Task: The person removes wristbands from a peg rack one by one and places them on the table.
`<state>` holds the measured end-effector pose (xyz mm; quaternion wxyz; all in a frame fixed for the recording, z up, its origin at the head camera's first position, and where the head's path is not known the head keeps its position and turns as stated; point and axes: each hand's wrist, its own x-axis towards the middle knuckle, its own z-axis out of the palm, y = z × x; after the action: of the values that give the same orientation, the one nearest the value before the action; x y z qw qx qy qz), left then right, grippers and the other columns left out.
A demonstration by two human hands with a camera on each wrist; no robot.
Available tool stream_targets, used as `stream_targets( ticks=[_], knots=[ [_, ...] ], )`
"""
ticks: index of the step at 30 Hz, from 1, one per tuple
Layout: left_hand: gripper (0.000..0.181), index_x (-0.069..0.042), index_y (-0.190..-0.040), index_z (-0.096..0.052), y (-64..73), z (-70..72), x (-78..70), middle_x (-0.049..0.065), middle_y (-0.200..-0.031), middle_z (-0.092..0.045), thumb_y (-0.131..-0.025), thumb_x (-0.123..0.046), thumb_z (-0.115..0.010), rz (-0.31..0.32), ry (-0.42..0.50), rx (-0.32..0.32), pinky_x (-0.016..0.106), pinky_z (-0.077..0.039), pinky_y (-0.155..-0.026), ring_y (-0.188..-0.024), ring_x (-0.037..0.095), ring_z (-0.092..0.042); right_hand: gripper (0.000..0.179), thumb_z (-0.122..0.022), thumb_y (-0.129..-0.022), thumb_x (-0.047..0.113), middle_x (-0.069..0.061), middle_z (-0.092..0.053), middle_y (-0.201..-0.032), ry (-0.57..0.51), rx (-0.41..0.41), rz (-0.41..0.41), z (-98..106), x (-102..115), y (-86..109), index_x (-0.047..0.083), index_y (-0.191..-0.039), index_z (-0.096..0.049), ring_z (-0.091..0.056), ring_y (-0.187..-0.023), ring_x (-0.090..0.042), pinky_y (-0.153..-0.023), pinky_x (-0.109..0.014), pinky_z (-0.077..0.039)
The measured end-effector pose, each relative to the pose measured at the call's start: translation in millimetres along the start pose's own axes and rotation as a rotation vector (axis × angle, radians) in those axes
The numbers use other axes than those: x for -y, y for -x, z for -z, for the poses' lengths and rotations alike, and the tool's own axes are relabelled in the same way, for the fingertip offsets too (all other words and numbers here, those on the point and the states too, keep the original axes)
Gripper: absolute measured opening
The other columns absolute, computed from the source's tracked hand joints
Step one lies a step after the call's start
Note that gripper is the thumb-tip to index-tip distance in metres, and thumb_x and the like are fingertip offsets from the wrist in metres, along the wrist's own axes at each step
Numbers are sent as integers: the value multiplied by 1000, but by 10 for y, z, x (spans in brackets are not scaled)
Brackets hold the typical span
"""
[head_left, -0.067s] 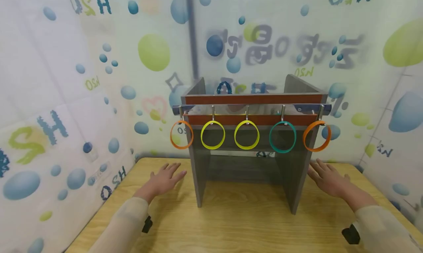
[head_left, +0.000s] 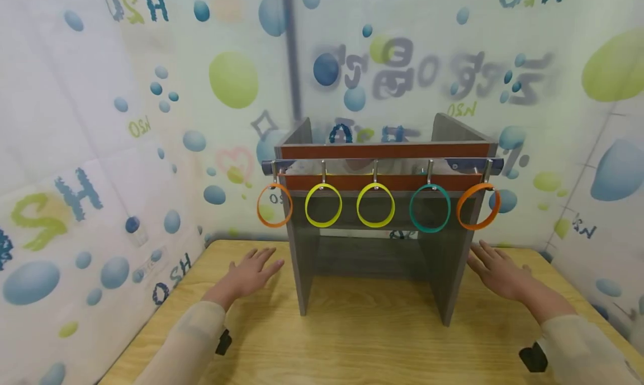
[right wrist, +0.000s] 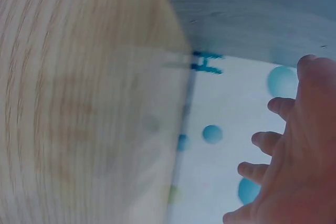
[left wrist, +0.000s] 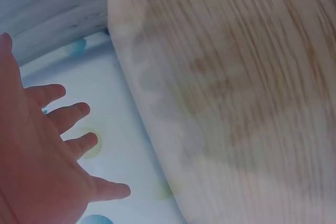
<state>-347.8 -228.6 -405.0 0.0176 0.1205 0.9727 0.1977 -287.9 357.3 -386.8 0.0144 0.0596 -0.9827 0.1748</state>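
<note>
My left hand (head_left: 250, 274) is held out over the table on the left of a grey stand (head_left: 299, 251), fingers spread and holding nothing. On the stand's other side, my right hand (head_left: 498, 270) reaches out the same way, also holding nothing, its fingertips near the side panel. Across the front of the stand runs a bar with metal hooks. From it hang a left orange ring (head_left: 259, 206), two yellow rings (head_left: 307, 206), a teal ring (head_left: 412, 209) and a right orange ring (head_left: 461, 209). Both wrist views show extended fingers beside the stand's panel.
The stand rests on a wood-grain table (head_left: 372, 346), with red-brown strips (head_left: 387, 151) along its upper front. Behind and beside the table hang pale sheets printed with blue and green dots (head_left: 233, 80). Each sleeve has a small black piece under the wrist.
Both orange rings at the ends of the bar have swung slightly to the left. The hands stay where they were.
</note>
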Motion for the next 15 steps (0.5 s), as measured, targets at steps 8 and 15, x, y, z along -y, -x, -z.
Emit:
stream_targets(
  ticks=[8,15],
  knots=[
    [79,-15,-168,-34,97,12,-114,21,-171,-37,-109,-68,-36,-78,88,29,79,-19,-123,-161,49,-25,87,-57,-108,51,-42,-27,-165,-54,59,108,21,177,220,-9,-164,-25,-30,-145,-69,-98,-92,-29],
    [71,-9,-165,-37,273,-41,-209,23,-167,-43,-110,-51,-53,-150,210,181,67,-31,-125,-156,48,-37,103,-69,-103,43,-43,-17,-168,-280,302,136,-47,255,443,-8,-167,-8,-26,-151,-67,-109,-77,-40]
  ],
)
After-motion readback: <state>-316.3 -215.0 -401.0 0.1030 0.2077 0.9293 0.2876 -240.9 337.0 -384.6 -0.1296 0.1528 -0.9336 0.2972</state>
